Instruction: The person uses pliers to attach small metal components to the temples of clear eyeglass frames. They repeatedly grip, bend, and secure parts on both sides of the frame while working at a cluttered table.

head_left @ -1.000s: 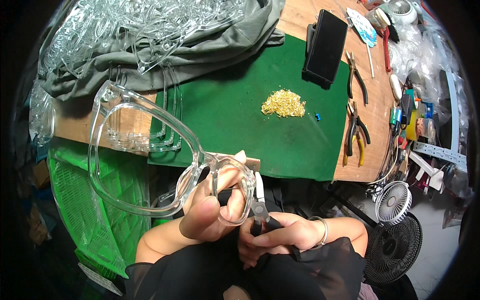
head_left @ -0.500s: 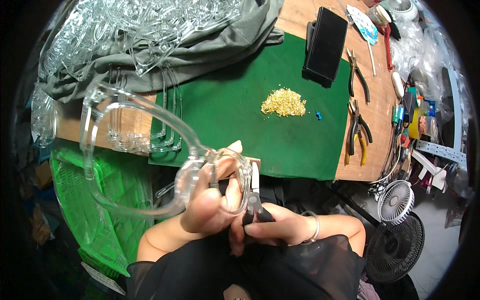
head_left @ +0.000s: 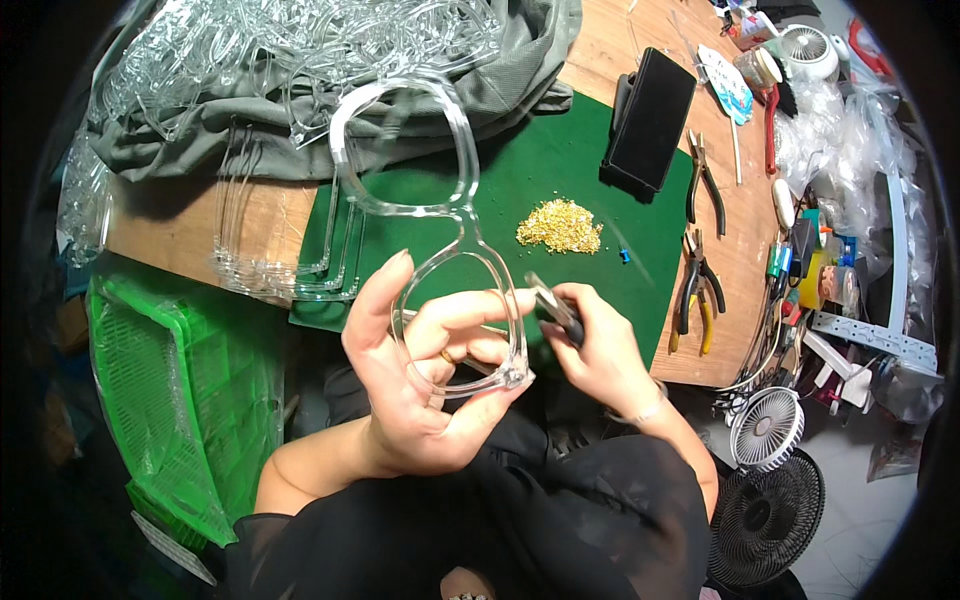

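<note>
Holding steady up front is a clear eyeglass frame (head_left: pixel 466 222), stood on end above the near edge of the worktop (head_left: pixel 160 222), one rim above the other. The left hand (head_left: pixel 412 415) has the lower rim, fingers partly curled behind it and thumb pressed near its bottom corner: a firm grip, though not a full fist. And over on the right, the right hand (head_left: pixel 602 350) is closed around the handles of a pair of pliers (head_left: pixel 550 302), tips up beside that lower rim (too blurred to tell whether the jaws are parted, or whether they touch anything).

So the step in hand looks like presenting the frame to the tool, my reading only; a next move with those pliers would call for a still rim and fingertips kept clear of the tips.

Just beyond sits a heap of small gold pieces (head_left: pixel 560 226) on the green mat (head_left: pixel 480 290), a blue pin (head_left: pixel 625 256) near it. Left of the held frame, more clear frames (head_left: pixel 292 290) stand in a row; behind, a big tangle of clear parts (head_left: pixel 250 50) lies on grey cloth (head_left: pixel 165 150). Far right, black-handled pliers (head_left: pixel 701 166) rest on bare wood.
</note>
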The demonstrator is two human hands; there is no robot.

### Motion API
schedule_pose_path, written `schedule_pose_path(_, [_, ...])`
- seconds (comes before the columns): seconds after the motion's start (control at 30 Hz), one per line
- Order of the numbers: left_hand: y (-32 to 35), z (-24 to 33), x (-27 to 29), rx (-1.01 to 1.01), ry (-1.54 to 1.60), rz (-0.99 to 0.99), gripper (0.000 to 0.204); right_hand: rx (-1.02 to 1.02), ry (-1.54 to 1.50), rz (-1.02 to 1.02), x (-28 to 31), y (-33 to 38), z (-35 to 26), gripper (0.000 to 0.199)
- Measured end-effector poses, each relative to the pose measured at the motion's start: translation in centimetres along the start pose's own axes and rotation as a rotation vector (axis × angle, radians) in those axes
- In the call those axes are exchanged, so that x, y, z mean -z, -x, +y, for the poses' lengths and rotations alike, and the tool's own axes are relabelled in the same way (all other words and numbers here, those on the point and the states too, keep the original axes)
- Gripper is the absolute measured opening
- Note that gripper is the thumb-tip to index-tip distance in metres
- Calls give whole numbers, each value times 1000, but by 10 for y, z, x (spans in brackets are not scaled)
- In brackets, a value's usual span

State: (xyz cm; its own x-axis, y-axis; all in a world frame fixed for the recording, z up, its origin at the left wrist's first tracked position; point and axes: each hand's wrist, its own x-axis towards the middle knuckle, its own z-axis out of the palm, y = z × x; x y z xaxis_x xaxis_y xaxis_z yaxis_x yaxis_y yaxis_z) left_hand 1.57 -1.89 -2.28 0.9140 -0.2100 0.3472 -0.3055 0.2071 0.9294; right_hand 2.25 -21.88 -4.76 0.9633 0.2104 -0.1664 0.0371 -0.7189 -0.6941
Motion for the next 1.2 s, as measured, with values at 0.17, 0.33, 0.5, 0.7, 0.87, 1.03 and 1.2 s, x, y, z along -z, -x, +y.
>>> schedule_pose_path(0.17, [15,6,10,166,456,218,103,173,173,15,-5,-22,16,17])
schedule_pose_path(0.33, [19,-13,10,146,246,111,91,174,294,89,-21,-57,16,14])
schedule_pose_path(0.5, [19,-9,24,306,300,186,90,158,333,119,-27,-58,14,16])
schedule_pose_path(0.7, [13,-13,25,221,203,31,97,145,386,155,-35,-60,13,18])
schedule_pose_path(0.87, [10,-10,12,236,361,13,106,235,264,180,-24,-55,13,13])
schedule_pose_path(1.03, [7,-10,9,187,159,-31,97,207,-354,83,9,-19,-27,12])
schedule_pose_path(1.2, [14,-7,0,178,169,6,96,655,-418,132,2,-14,-48,12])
